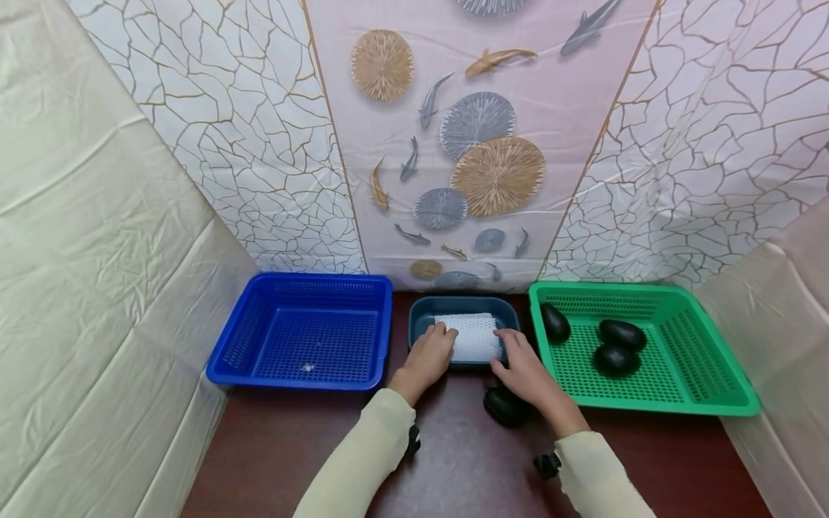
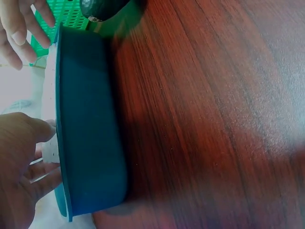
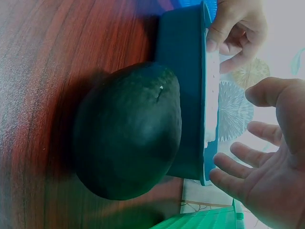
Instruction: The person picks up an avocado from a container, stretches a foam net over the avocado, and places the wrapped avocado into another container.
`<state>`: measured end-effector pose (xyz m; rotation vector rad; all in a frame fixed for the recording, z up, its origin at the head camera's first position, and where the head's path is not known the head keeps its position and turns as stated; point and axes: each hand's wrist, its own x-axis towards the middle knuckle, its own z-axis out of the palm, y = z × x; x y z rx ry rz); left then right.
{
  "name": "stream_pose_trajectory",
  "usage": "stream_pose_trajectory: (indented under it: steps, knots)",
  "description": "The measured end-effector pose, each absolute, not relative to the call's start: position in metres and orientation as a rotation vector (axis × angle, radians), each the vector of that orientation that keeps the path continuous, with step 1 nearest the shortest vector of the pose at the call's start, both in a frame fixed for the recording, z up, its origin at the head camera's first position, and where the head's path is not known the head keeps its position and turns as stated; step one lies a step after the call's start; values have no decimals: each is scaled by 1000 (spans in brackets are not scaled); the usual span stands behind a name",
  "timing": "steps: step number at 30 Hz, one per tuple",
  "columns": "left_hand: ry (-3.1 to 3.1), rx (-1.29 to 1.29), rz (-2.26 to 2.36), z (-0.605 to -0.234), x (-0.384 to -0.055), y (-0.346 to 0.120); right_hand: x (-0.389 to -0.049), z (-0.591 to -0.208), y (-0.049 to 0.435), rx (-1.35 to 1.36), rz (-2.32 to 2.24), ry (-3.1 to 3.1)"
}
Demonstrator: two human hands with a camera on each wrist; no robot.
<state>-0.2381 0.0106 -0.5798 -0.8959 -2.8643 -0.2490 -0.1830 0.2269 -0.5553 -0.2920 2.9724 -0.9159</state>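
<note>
White foam net sleeves (image 1: 475,338) lie stacked in a small dark teal bin (image 1: 421,311) at the middle of the table. My left hand (image 1: 430,352) pinches the left end of the netting between thumb and fingers, at the bin's near left side. Over the bin's right end, my right hand (image 1: 524,367) has its fingers spread and holds nothing; the right wrist view shows the spread right hand (image 3: 267,157) apart from the netting. A dark avocado (image 1: 504,406) sits on the table just in front of the bin, partly hidden beneath the right hand.
A blue perforated basket (image 1: 220,370) stands left of the bin, with a small pale scrap (image 1: 308,367) inside. The green basket (image 1: 712,410) at the right contains three dark avocados (image 1: 622,335). Patterned cloth (image 1: 401,144) hangs behind the dark red wooden table (image 1: 453,467).
</note>
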Motion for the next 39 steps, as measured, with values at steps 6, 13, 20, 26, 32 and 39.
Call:
stream_pose_trajectory:
  steps: [6, 13, 20, 26, 32, 39]
  knots:
    - [-2830, -898, -397, -582, -235, 6, -183, -554, 229, -312, -947, 2982]
    - [-2777, -878, -562, -577, -233, 1, -181, -547, 231, -295, -978, 3005]
    - [-2735, -815, -774, -568, -231, -4, -180, -538, 232, -306, -1034, 3067]
    - [-2655, -808, -912, -558, -229, -9, -179, -529, 236, -368, -1081, 3211]
    - [-2570, -815, -960, -549, -227, -13, -182, -526, 242, -511, -1126, 3301]
    - [-2540, -803, -1016, -543, -224, -13, -183, -518, 245, -522, -1182, 3261]
